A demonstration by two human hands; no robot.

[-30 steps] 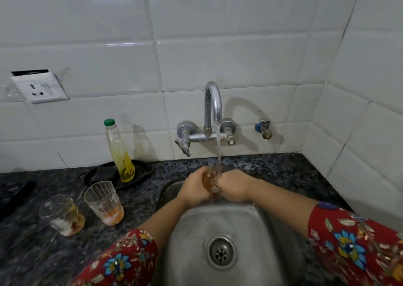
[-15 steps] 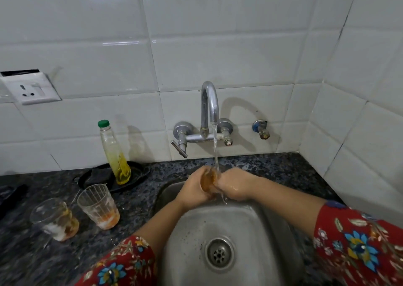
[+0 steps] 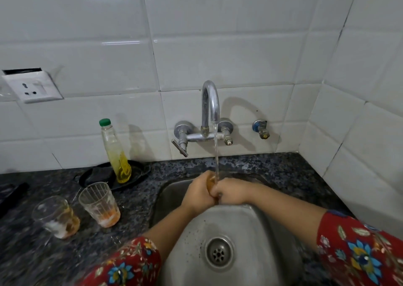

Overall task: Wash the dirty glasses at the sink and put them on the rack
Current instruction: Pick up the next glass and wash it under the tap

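**Glass rinsed under running tap, two dirty glasses waiting**

While water runs, both hands work one glass over the steel sink, so splash and residue fall toward the drain nearest the camera. Red floral sleeves sit at the forearms, probably to keep the cuffs dry.

Left hand is wrapped around the glass from the left side, gripping it. Right hand is closed against it from the right; whether its fingers are inside the glass or just around the wall, cannot tell, mostly hidden. Only an amber sliver of the glass shows between the hands. It is held directly under the water stream, rim apparently tilted to take the flow. Judged step: rinsing or rubbing the first glass; task early.

On the dark granite counter left of the sink, two more dirty glasses stand upright, near each other but apart: ribbed glass with orange residue and further-left glass with brownish residue. Parked within left-hand reach, likely queued.

Behind them a green-capped bottle of yellow liquid, probably dish soap, stands on a black tray, handy to the sink. Wall-mounted tap arches out from white tiles so the stream lands at the basin's rear. Wall socket far left, well away from the water. No rack visible.
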